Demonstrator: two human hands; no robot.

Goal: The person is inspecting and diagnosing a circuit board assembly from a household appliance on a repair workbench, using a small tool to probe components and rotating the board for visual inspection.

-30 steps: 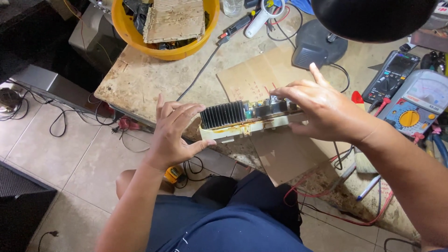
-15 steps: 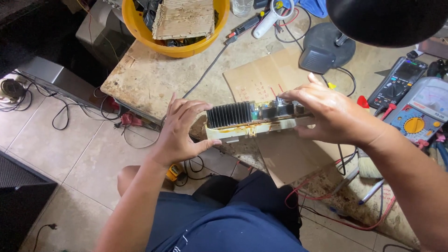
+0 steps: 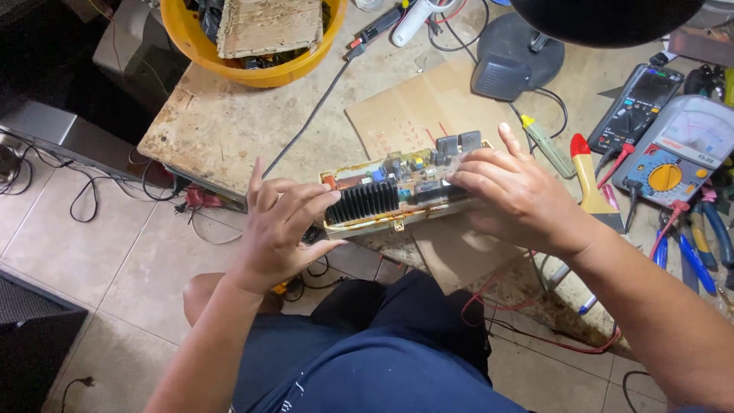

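A long circuit board (image 3: 394,187) in a cream plastic tray, with a black finned heat sink (image 3: 363,203) and small components on top, is held over the near edge of the workbench. My left hand (image 3: 281,226) grips its left end, fingers curled over the heat sink. My right hand (image 3: 514,197) holds the right end, fingers spread over the components. The board is tilted so its top faces me. A flat piece of cardboard (image 3: 417,111) lies on the bench just behind it.
A yellow tub (image 3: 294,69) of scrap sits at the back left. Two multimeters (image 3: 673,145) and pliers (image 3: 699,245) lie at the right. A black lamp base (image 3: 520,53) and cables sit behind. Wires trail across the tiled floor (image 3: 115,260) at left.
The board has been tipped so its component side faces up toward me. Both hands kept their grip on its ends; the view shifted slightly.
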